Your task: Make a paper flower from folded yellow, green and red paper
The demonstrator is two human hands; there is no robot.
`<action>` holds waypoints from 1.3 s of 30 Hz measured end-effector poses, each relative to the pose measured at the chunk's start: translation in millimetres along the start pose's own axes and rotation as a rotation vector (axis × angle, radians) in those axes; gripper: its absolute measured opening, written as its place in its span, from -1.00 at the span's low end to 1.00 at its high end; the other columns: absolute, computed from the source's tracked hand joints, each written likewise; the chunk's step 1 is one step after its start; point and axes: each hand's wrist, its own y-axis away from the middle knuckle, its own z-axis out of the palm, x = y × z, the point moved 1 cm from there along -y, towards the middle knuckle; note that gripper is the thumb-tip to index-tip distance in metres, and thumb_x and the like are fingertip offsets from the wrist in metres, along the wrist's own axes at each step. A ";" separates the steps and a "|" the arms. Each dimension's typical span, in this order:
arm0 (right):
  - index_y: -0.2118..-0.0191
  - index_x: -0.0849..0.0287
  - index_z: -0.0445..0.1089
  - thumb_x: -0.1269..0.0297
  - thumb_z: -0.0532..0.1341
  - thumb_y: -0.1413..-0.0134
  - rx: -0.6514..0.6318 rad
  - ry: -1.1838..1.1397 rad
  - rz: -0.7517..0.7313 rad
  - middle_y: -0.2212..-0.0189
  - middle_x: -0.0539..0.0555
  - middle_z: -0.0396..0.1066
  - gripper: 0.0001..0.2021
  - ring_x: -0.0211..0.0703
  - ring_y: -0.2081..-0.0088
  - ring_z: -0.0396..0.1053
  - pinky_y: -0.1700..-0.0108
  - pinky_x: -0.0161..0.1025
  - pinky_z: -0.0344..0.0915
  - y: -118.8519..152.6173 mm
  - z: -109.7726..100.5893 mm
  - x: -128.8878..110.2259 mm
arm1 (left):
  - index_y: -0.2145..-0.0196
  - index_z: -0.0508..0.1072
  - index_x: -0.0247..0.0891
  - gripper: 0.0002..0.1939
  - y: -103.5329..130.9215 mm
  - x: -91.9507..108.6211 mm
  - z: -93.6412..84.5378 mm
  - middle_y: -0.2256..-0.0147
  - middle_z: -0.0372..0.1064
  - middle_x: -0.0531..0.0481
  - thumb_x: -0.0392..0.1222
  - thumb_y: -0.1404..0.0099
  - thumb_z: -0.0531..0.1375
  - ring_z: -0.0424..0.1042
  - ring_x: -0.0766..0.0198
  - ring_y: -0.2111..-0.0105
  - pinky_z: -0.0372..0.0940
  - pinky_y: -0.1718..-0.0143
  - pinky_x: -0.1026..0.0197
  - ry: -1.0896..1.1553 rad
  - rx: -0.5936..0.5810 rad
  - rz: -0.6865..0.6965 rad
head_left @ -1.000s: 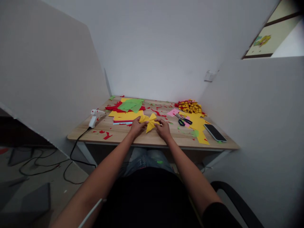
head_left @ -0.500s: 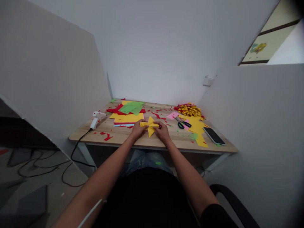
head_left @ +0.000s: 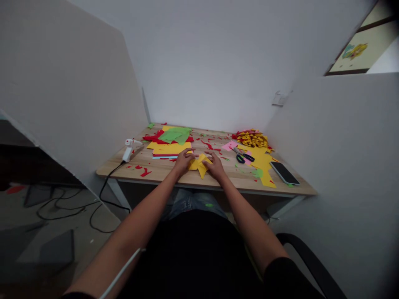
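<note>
Around the folded yellow piece (head_left: 202,165) at the near middle of the tabletop (head_left: 162,169), the left hand (head_left: 183,162) and right hand (head_left: 217,167) have been spread wider, though whether edges remain pinched cannot be told; shaping seems unfinished.

- The folded yellow paper (head_left: 202,167) fills the gap between the left hand (head_left: 182,162) and the right hand (head_left: 216,166).
- Between the right hand and the scissors (head_left: 240,158), a strip of bare wood on the desk (head_left: 230,174) leaves room to pass.
- Farther right, yellow sheets (head_left: 263,159) and the phone (head_left: 284,173) lie in the way.
- The paper stack (head_left: 171,148) sits just beyond the left hand; nearer the front edge, a lane reaches the glue gun (head_left: 128,152) over red scraps (head_left: 145,172).
- The wall (head_left: 202,66) closes the back.
</note>
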 end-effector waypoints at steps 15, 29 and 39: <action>-0.03 0.22 0.41 0.16 0.23 -0.31 -0.051 0.139 -0.064 0.05 0.12 0.45 -0.71 -0.09 0.14 0.48 0.12 -0.07 0.48 -5.4 1.3 16.9 | 0.07 0.56 -0.20 -0.71 12.5 11.6 2.9 0.22 0.51 -0.05 -0.26 -0.23 0.29 0.43 0.18 0.18 0.32 0.01 0.09 -0.496 0.032 0.315; -0.05 0.20 0.40 0.17 0.23 -0.31 -0.056 0.229 -0.058 0.01 0.13 0.44 -0.71 -0.06 0.09 0.47 0.07 -0.03 0.47 -4.5 0.5 14.9 | 0.16 0.56 -0.18 -0.81 15.8 17.9 5.2 0.24 0.55 -0.05 -0.18 -0.27 0.26 0.45 0.13 0.24 0.28 0.10 0.11 -0.610 0.060 0.350; -0.01 0.21 0.42 0.17 0.23 -0.31 -0.065 0.248 -0.022 0.06 0.12 0.46 -0.73 -0.10 0.14 0.48 0.10 -0.06 0.47 -1.4 1.6 10.6 | 0.01 0.55 -0.12 -0.67 20.0 21.2 8.5 0.22 0.54 -0.07 -0.19 -0.25 0.28 0.42 0.09 0.20 0.17 -0.04 0.06 -0.580 0.061 0.339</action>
